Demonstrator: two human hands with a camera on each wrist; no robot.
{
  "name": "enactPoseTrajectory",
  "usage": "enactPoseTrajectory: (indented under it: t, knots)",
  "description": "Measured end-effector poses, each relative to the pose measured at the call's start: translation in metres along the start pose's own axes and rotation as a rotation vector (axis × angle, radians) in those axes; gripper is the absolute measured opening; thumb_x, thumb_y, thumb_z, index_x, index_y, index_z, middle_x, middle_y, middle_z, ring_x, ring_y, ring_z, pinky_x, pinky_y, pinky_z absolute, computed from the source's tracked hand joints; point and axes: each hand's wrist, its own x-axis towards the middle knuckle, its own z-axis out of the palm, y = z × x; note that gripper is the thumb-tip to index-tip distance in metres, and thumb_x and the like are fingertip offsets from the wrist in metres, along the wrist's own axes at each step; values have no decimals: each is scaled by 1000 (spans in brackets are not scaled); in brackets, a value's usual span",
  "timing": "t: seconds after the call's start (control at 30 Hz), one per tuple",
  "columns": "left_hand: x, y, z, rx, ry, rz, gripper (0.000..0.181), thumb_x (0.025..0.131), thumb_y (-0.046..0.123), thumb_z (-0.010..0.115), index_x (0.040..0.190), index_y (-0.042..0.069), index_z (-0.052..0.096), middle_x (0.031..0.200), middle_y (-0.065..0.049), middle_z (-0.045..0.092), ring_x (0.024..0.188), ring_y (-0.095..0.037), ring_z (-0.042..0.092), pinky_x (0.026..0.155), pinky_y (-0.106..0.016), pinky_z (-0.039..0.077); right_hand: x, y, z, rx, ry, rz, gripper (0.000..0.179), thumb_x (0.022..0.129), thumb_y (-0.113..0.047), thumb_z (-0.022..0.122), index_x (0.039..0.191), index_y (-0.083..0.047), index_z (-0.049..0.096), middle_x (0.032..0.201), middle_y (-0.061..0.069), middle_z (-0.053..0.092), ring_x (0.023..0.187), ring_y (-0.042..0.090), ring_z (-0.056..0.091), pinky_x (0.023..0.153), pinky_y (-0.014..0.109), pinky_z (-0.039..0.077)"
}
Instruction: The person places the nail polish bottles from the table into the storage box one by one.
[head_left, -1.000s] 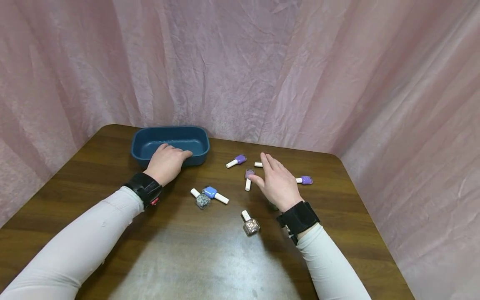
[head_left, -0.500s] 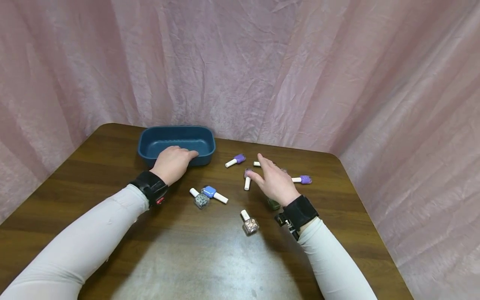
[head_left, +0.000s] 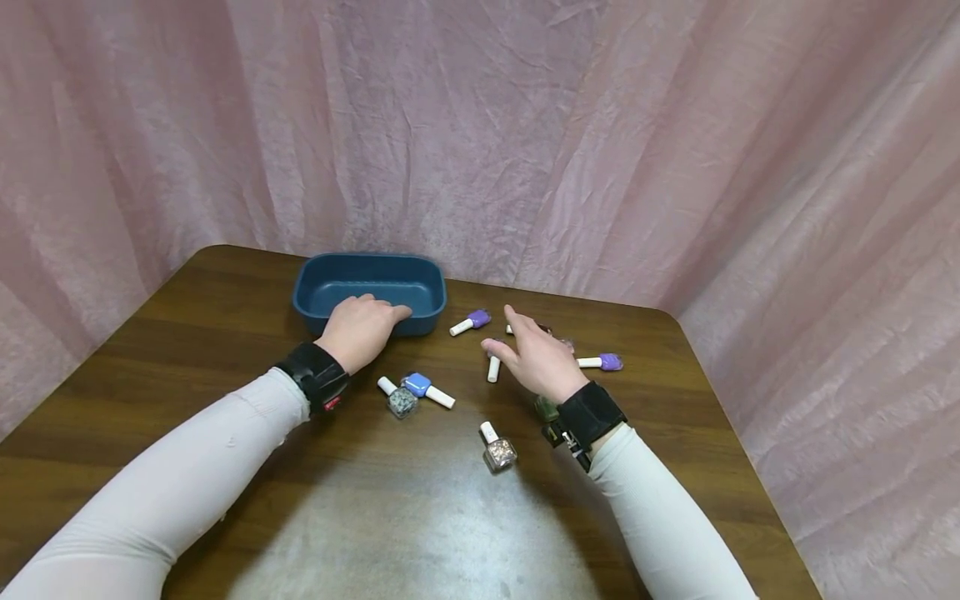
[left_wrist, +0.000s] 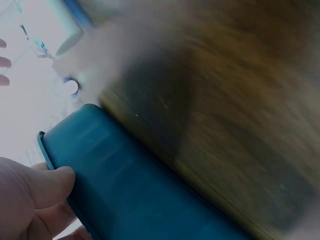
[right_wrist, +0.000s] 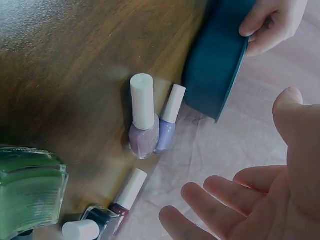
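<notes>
The bin (head_left: 426, 324) is teal, the bench (head_left: 180, 342) brown with darker wood grain, and the curtain (head_left: 480, 125) pale pink with a mottled sheen. White caps (right_wrist: 143, 102) top a blue nail polish (head_left: 417, 384), a grey-and-black speckled nail polish (head_left: 402, 403), a gold glitter nail polish (head_left: 500, 454) and a mauve nail polish (right_wrist: 144, 137); another bottle (right_wrist: 32, 195) is green. The wristbands (head_left: 592, 413) are black, the sleeves (head_left: 180, 467) whitish.

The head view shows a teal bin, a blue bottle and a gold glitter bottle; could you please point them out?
Teal bin (head_left: 372, 268): head view, far inner wall.
Blue bottle (head_left: 417, 384): head view, blue body.
Gold glitter bottle (head_left: 500, 455): head view, glittery body.
</notes>
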Motion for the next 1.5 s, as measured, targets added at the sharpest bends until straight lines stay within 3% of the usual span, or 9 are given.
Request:
enactPoseTrajectory:
  t: [0.33,0.73,0.97,1.13,1.5]
  knots:
    - [7,12,0,3,-26,11,40,109,-4,60,142,13,75,124,-14,80,108,-41,72,90,-57,60,9,-1,-1,13,-17,-20,86,112,-56,58,172,-2,31,170,23,44,152,41,49,119,57,44]
    - [18,26,5,-4,-6,52,38,108,-2,63,140,14,77,120,-12,81,104,-39,73,87,-56,61,17,-1,-2,-5,-36,-63,86,111,-54,62,172,-1,31,170,24,43,155,38,46,123,53,41]
    - [22,36,5,5,-49,52,38,110,0,62,143,15,75,125,-10,80,110,-37,73,92,-55,61,21,-2,-1,-29,-2,-81,79,110,-50,66,169,-2,41,167,22,49,150,37,53,118,54,46]
    - [23,41,5,5,-64,51,38,111,2,62,144,16,74,127,-10,80,112,-37,73,94,-55,60,27,-4,4,-57,24,-151,74,109,-45,70,165,-2,48,162,19,56,144,34,59,114,51,51]
    - [29,54,9,-1,-27,112,35,110,2,64,139,17,78,119,-10,82,103,-37,74,86,-55,62,36,-5,11,-126,73,-241,54,109,-33,73,154,-3,63,155,17,63,145,33,59,114,50,51]
